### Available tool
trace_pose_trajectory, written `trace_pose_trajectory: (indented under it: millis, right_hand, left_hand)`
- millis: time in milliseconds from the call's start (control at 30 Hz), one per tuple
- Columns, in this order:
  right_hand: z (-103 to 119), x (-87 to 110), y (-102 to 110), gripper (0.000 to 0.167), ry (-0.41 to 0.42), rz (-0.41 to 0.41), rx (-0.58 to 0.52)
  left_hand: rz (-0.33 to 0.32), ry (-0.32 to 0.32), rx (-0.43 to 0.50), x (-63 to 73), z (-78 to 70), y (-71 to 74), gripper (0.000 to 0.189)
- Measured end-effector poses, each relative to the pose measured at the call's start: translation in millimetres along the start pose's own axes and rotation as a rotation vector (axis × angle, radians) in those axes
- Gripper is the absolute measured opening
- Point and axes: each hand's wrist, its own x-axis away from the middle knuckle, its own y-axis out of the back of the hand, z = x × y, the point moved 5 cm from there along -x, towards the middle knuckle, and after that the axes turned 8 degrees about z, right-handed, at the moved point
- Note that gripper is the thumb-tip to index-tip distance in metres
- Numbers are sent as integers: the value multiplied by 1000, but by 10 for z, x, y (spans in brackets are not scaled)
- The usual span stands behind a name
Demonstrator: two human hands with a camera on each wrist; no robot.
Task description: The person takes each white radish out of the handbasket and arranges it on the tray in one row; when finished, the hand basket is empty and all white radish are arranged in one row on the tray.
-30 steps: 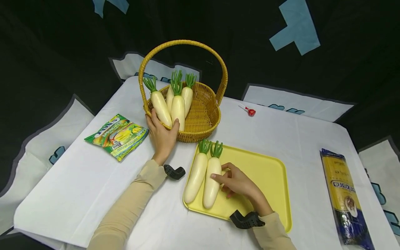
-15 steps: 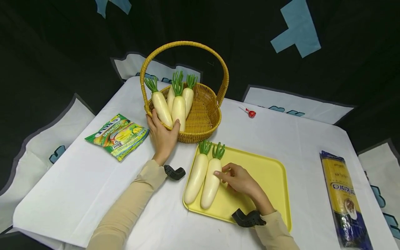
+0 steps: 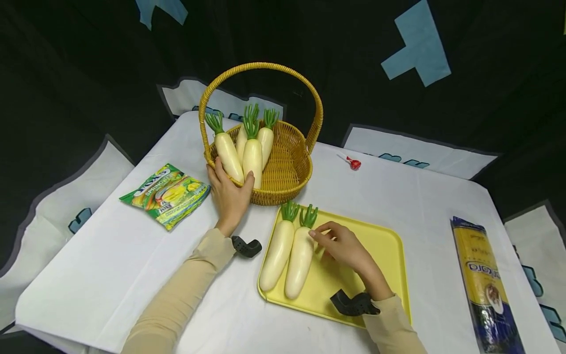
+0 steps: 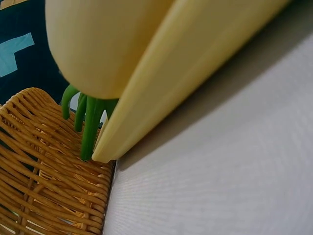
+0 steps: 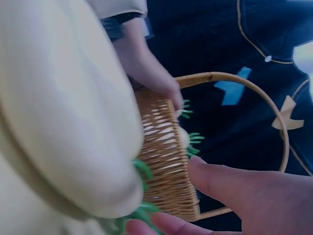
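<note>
Two white radishes with green tops lie side by side on a yellow tray (image 3: 367,255). My right hand (image 3: 347,248) is at the upper end of the right radish (image 3: 299,263), thumb tip against or just over it; in the right wrist view, thumb and fingers (image 5: 220,183) are apart with nothing between them. The left radish (image 3: 277,255) lies beside it. My left hand (image 3: 231,196) rests on the front-left wall of the wicker basket (image 3: 283,172), fingers and thumb extended to its rim. Several radishes (image 3: 252,160) stand leaning inside, tops up.
A green soup packet (image 3: 168,196) lies left of the basket. A red lollipop (image 3: 353,163) is near the table's back edge, and a yellow and blue pasta packet (image 3: 484,285) lies at the far right. The basket's tall handle (image 3: 264,65) arches above it.
My right hand has slid up along the right radish towards its green top. That radish has tilted slightly, its lower end shifting left. The left hand has stayed on the basket.
</note>
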Motion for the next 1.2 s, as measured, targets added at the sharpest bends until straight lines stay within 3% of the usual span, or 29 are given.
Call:
trace_pose_trajectory:
  millis: [200,400,667,933,1200]
  right_hand:
    - [224,-39,129,49,98,-57,20]
    - [563,-142,220,44,208,-170,73]
    - [873,-622,243,45,403,-288,-68]
    - [1099,-988,203,49,364,-371,-35]
    - [1243,-1322,47,53,294,-286,-27]
  left_hand:
    - [-14,4,-4,12,11,2,86]
    - [-10,9,-2,23,13,-1,86]
    - [-16,4,6,16,0,1,87]
    - [-17,3,-2,30,10,-21,87]
    - [-22,0,-14,8,3,-8,87]
